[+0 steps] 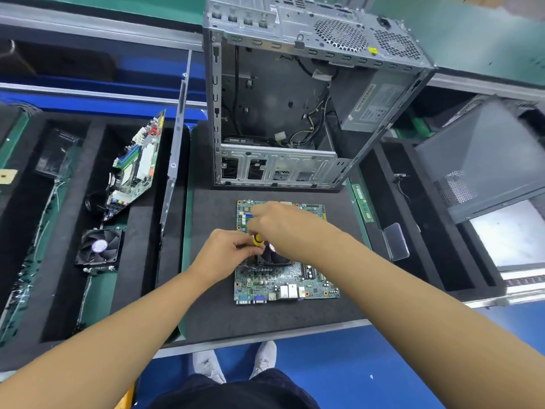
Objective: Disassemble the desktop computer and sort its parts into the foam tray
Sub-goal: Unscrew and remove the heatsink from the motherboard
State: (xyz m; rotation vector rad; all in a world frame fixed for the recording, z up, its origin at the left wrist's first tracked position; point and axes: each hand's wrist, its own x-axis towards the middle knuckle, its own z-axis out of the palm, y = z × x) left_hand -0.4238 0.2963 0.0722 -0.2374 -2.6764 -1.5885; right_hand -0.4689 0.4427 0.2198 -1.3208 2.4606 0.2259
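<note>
With forearms stretched across the table (295,332), pinches yellow screwdriver (258,239) low in left hand (224,250), grips its handle from above in right hand (283,228); holds it about upright over CPU cooler (274,256) on motherboard (283,283), directly beneath both hands

Both hands are over the middle of the motherboard (283,283), which lies flat on the mat (212,305). The screwdriver (257,239) stands between the left hand (224,250) and the right hand (283,224), right at the fingers (241,245). Directly beneath them, the cooler fan (274,257) sits on the board.

Beyond the fingers, at the mat's far edge, stands the computer case (274,113), open side toward the camera.

Left of the fingers is the foam tray (97,128). A second board (138,166) leans on edge in a slot, with a loose fan (98,246) nearer the person.

Right of the fingers, a memory stick (363,203) lies just off the mat. A clear box (396,242) lies nearer, and the side panel (486,160) farther right still.
</note>
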